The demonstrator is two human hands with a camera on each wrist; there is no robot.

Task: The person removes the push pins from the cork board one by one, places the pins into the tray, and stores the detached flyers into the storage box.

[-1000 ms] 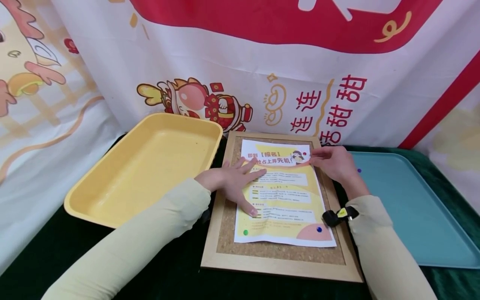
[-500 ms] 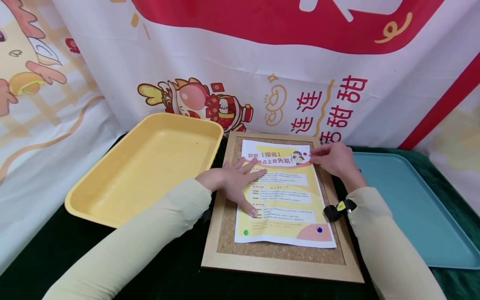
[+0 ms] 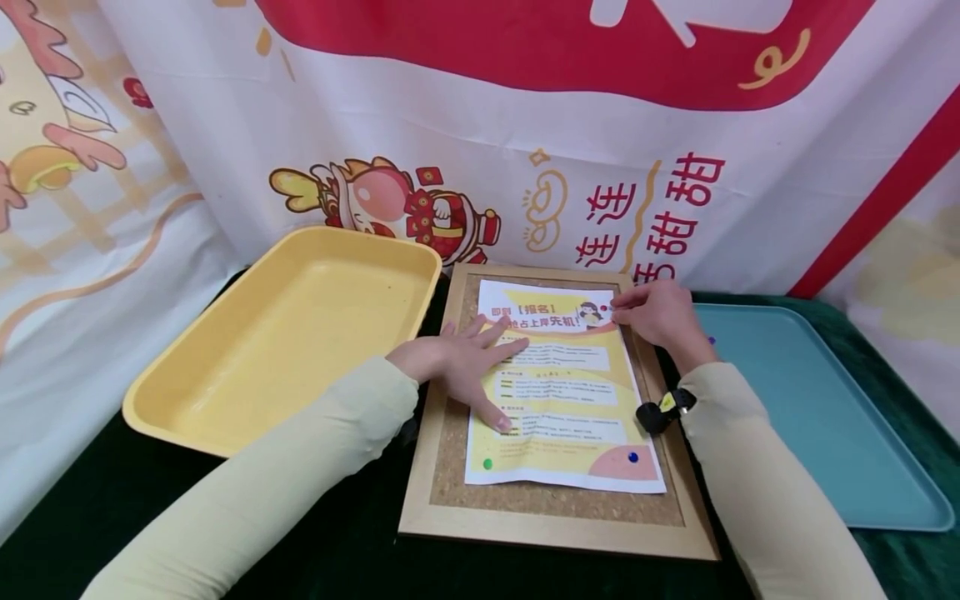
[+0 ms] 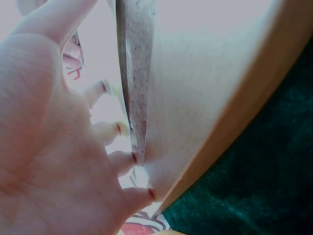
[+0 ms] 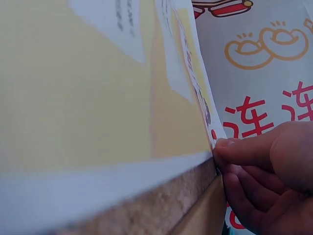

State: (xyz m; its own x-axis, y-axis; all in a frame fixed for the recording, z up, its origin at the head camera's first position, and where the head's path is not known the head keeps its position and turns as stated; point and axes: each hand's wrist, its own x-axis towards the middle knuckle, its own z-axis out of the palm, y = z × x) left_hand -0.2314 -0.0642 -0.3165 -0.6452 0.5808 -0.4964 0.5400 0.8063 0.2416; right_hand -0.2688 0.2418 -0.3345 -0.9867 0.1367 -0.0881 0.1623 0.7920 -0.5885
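Note:
A yellow and white printed poster (image 3: 555,392) lies on a wood-framed cork board (image 3: 555,500). My left hand (image 3: 472,371) rests on the poster's left side with spread fingers; its palm (image 4: 63,147) fills much of the left wrist view. At the upper right edge of the poster, my right hand (image 3: 660,317) pinches the paper between thumb and fingers, right beside a red push pin (image 5: 213,134). A green push pin (image 3: 487,464) sits at the lower left corner and a blue push pin (image 3: 633,457) at the lower right. The fingertips hide part of the edge.
A yellow tray (image 3: 277,350) stands left of the board, and a blue tray (image 3: 817,417) lies to its right. A small purple pin (image 3: 712,340) shows by the blue tray's edge. Dark green cloth (image 3: 315,533) covers the table; a printed banner (image 3: 465,108) hangs behind.
My right hand has shifted slightly upward along the poster's right edge. The left hand keeps its place, and the head view has turned a little.

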